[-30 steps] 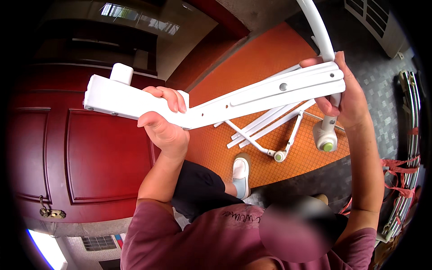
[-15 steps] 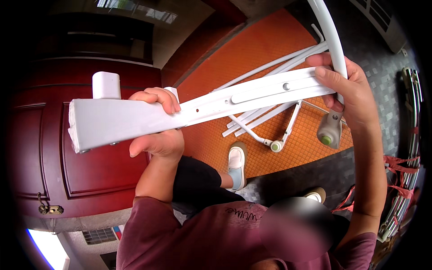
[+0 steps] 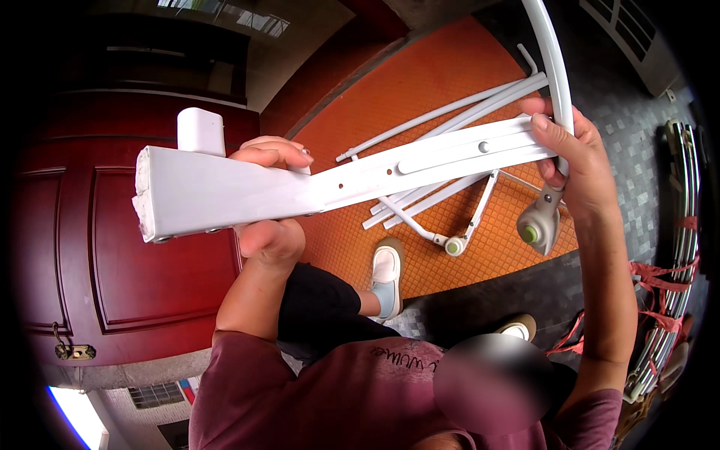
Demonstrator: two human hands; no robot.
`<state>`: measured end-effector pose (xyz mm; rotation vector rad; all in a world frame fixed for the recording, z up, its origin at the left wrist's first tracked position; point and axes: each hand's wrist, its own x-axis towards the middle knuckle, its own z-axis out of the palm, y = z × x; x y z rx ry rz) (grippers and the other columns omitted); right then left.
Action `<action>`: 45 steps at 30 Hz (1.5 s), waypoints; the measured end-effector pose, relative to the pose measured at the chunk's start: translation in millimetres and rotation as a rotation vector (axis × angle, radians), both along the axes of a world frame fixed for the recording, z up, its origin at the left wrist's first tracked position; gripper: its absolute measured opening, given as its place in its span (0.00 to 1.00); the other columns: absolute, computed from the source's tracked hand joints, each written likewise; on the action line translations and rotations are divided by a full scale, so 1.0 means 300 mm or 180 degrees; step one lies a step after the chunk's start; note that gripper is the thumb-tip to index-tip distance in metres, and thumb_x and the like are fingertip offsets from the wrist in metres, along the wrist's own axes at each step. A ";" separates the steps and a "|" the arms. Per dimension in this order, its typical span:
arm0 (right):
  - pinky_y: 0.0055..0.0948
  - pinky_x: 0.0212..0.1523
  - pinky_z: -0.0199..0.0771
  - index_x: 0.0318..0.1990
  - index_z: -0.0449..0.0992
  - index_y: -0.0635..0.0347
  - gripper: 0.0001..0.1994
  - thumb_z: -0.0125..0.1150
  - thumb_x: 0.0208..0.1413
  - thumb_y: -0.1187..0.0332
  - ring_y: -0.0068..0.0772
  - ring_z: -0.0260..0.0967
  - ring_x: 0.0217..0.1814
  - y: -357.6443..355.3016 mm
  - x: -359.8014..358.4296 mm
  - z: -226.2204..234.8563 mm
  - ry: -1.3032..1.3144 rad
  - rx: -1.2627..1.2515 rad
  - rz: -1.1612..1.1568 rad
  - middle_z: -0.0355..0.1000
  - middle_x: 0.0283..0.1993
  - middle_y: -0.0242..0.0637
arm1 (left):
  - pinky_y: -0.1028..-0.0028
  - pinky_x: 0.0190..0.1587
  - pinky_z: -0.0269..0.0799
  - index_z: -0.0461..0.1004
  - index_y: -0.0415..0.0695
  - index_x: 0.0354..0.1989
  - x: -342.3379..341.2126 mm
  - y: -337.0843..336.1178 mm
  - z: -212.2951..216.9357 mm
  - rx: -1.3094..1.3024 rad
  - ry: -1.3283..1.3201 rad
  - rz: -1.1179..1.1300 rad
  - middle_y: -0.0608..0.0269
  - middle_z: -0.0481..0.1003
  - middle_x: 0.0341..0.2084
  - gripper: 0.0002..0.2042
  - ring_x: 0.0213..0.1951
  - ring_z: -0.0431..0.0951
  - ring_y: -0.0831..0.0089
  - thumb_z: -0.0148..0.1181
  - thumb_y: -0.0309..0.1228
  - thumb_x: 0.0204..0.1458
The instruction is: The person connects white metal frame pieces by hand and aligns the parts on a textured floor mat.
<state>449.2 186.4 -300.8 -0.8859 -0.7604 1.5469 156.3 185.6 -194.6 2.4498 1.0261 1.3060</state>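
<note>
White bar point(image 3: 442, 154) well above orange mat point(image 3: 431, 271)

Left side: a red panelled door point(image 3: 161, 259), with recessed mouldings and a brass-coloured handle plate point(image 3: 75, 352) near its lower edge. A grey masonry strip point(image 3: 172, 370) runs below it. Lower left: a pale wall point(image 3: 135, 422) containing a dark gridded window point(image 3: 156, 395), beside a strongly lit opening point(image 3: 73, 411). Upper left: a dark glossy surface carrying bright window reflections point(image 3: 255, 21). Centre: orange floor covering point(image 3: 427, 75) with a raised diamond texture. Right: grey patterned flooring point(image 3: 630, 180). Upper right: a pale frame point(image 3: 660, 73) with dark panes.
</note>
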 end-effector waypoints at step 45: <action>0.13 0.17 0.54 0.29 0.67 0.53 0.12 0.60 0.54 0.59 0.11 0.51 0.19 0.036 -0.036 0.010 0.1153 -0.0485 -0.0472 0.60 0.22 0.22 | 0.77 0.37 0.72 0.81 0.55 0.34 0.016 -0.055 -0.072 -0.2379 0.1586 -0.1474 0.49 0.64 0.57 0.15 0.34 0.74 0.72 0.72 0.26 0.34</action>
